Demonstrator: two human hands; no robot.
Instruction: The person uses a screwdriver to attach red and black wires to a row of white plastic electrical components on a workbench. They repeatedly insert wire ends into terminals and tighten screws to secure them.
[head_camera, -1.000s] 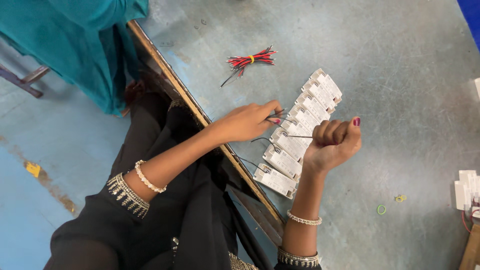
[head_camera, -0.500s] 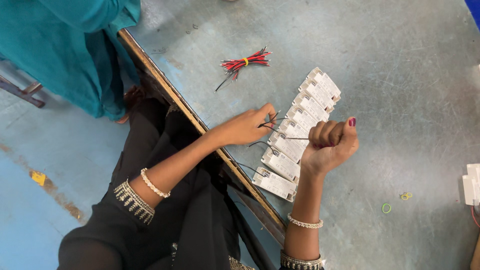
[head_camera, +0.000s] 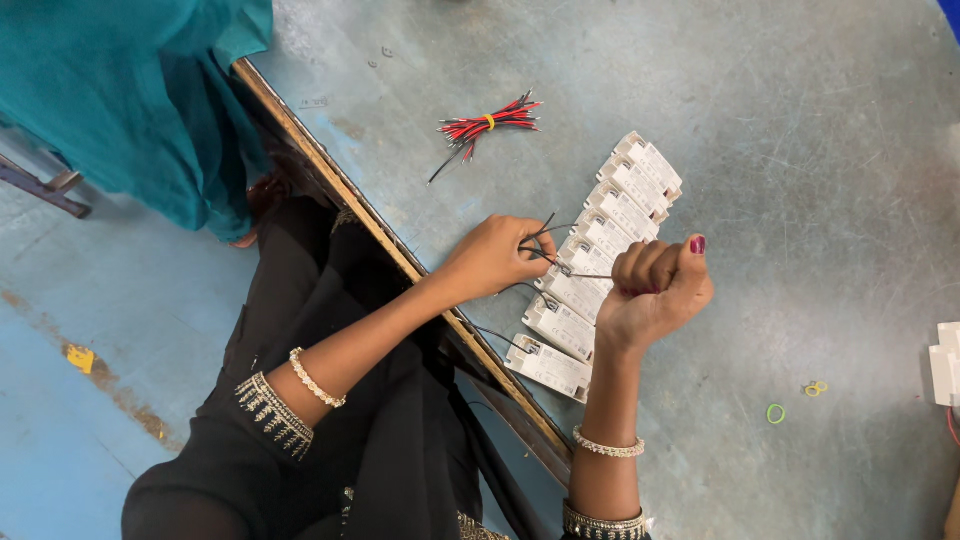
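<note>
A row of several white rectangular driver boxes (head_camera: 600, 250) lies diagonally on the grey table (head_camera: 780, 150). My left hand (head_camera: 495, 258) pinches thin dark wires (head_camera: 540, 235) at the side of one box in the middle of the row. My right hand (head_camera: 655, 290) is closed in a fist around a thin metal tool (head_camera: 585, 274) whose tip points left at those wires. Both hands hover just above the row.
A bundle of red and black wires (head_camera: 485, 125) tied with a yellow band lies farther back. Small rubber bands (head_camera: 795, 400) lie at the right, and a white box (head_camera: 945, 365) at the right edge. A person in teal cloth (head_camera: 130, 100) stands at the upper left.
The view has shifted slightly. My left hand has kept its pinch on the wires and my right fist has stayed beside it with the tool.
</note>
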